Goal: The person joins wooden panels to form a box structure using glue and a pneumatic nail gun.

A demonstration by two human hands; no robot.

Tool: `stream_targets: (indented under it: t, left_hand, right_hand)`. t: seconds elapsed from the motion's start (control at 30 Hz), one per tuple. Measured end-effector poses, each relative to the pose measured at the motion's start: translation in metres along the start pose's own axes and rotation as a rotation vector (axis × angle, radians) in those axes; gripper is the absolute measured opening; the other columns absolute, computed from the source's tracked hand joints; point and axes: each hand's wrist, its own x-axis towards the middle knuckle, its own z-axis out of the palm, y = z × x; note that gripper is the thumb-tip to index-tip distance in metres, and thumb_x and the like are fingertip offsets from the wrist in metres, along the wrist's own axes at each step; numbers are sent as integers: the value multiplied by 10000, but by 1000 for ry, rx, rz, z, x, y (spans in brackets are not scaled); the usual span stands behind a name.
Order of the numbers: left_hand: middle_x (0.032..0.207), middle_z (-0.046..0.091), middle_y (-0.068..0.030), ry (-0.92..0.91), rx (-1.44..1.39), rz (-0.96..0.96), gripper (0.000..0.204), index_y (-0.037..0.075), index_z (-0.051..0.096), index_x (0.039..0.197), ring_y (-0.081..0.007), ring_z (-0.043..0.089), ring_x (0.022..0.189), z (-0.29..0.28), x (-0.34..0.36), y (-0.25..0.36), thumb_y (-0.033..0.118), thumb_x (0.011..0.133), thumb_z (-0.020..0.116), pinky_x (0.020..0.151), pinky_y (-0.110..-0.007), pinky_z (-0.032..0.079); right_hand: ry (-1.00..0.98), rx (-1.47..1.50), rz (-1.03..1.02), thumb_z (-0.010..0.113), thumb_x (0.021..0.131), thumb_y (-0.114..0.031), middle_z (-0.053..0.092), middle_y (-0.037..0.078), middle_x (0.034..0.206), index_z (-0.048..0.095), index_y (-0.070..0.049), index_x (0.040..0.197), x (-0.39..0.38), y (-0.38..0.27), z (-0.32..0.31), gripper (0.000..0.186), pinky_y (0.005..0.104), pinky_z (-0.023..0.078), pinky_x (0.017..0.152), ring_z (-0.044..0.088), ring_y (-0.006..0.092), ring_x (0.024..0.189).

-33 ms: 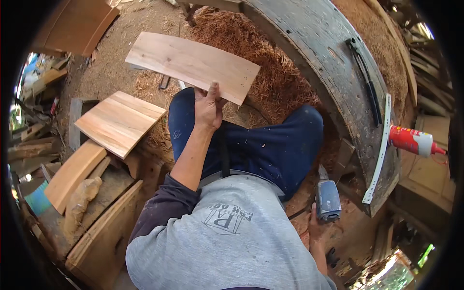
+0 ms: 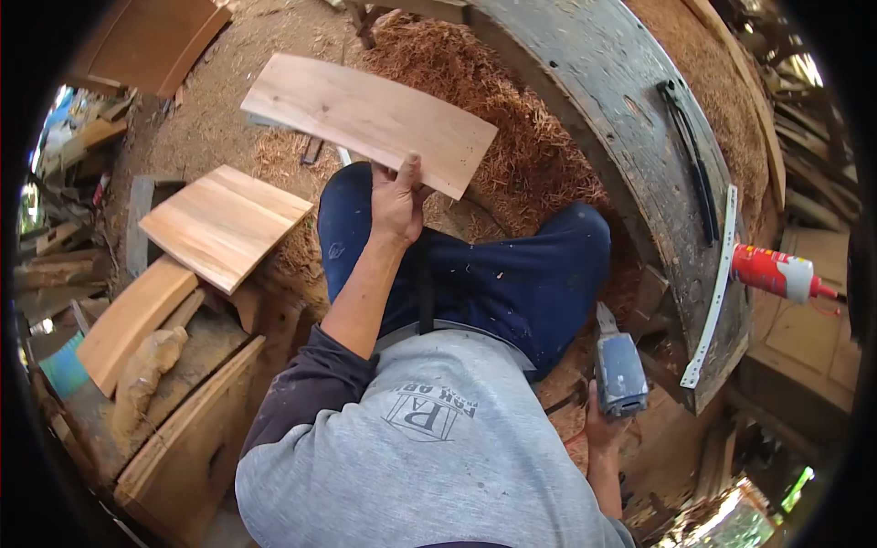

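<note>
Head view shows a gap between board (image 2: 365,114) and workbench (image 2: 585,73) edge.

A long black tool (image 2: 700,183) and a white perforated strip (image 2: 715,294) lie on the weathered bench (image 2: 594,87), with a red-and-white nozzle bottle (image 2: 775,273) just beside the strip. Reddish wood shavings (image 2: 429,68) sit heaped near the bench — and at left, a pale striped wooden panel (image 2: 228,224) overlaps one end of a plank (image 2: 137,320).
</note>
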Motion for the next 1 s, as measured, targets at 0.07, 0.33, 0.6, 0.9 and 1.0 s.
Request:
stream_targets:
  t: [0.07, 0.33, 0.6, 0.9, 1.0]
  left_hand:
    - [1425, 522, -70, -15, 46, 5, 607, 193, 320, 1518, -260, 593, 1253, -2, -7, 0, 114, 1010, 642, 978, -464, 584]
    - [1303, 615, -124, 79, 94, -63, 608, 116, 421, 1431, -303, 674, 1130, -9, -37, 4, 67, 917, 743, 931, -507, 609]
    - [1234, 656, -149, 147, 146, -381, 506, 7, 523, 1342, -344, 681, 1091, 3, -27, 33, 106, 907, 760, 958, -525, 571]
    - [1266, 626, -163, 197, 209, -326, 518, -16, 496, 1338, -333, 649, 1150, 1, -30, 38, 163, 928, 757, 1042, -536, 540]
    - [1192, 652, -175, 202, 203, -222, 513, -45, 490, 1312, -313, 681, 1081, -2, -23, 33, 129, 915, 763, 960, -484, 590]
  right_hand:
    - [-113, 68, -177, 799, 876, -62, 692, 105, 1060, 545, 37, 1279, 54, -28, -7, 487, 349, 546, 717, 679, 188, 821]
    - [-630, 260, 33, 741, 899, -86, 682, 44, 847, 607, 18, 1191, 173, -193, -15, 338, 283, 511, 578, 615, 114, 643]
    - [-807, 72, 56, 751, 907, -95, 643, 23, 795, 632, 3, 1149, 236, -277, -6, 287, 279, 478, 574, 567, 99, 618]
    - [-828, 75, -10, 775, 900, -136, 650, 41, 784, 647, 34, 1132, 247, -253, 17, 315, 281, 466, 560, 571, 103, 611]
    - [-826, 43, -74, 752, 890, -117, 663, 56, 787, 638, 39, 1151, 248, -265, 27, 324, 287, 459, 558, 580, 121, 597]
